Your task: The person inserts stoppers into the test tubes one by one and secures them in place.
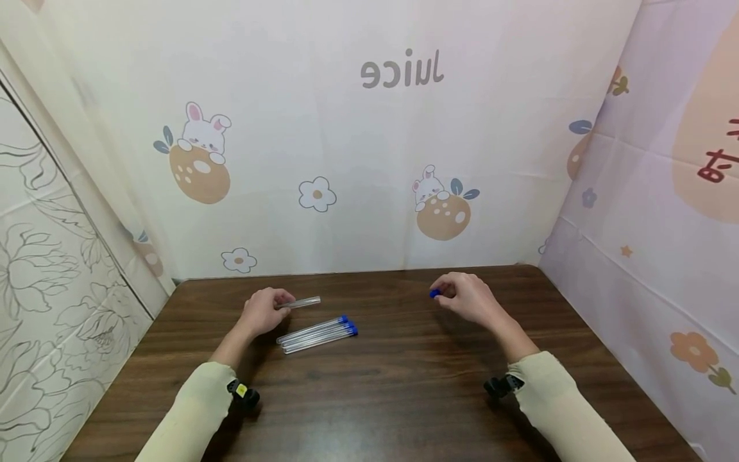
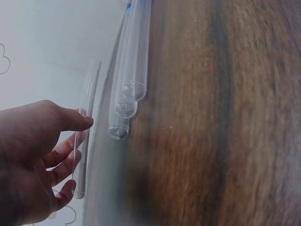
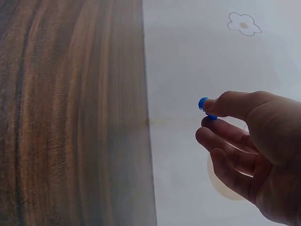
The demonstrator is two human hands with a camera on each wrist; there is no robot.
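Observation:
My left hand (image 1: 263,310) grips a clear test tube (image 1: 305,301) between thumb and fingers. In the left wrist view this test tube (image 2: 91,94) has an uncapped open top and a rounded bottom below the fingers. Several clear test tubes (image 1: 314,335) with blue caps lie side by side on the table, just right of and nearer than the left hand. Off to the right, my right hand (image 1: 469,298) pinches a small blue cap (image 1: 435,293) between thumb and index finger. The right wrist view shows the cap (image 3: 202,103) at the thumb tip, partly hidden by it.
The dark wooden table (image 1: 381,398) reaches back to a printed white curtain (image 1: 369,224). Another curtain (image 1: 629,212) hangs along the right side, and a floral panel (image 1: 46,289) stands at the left.

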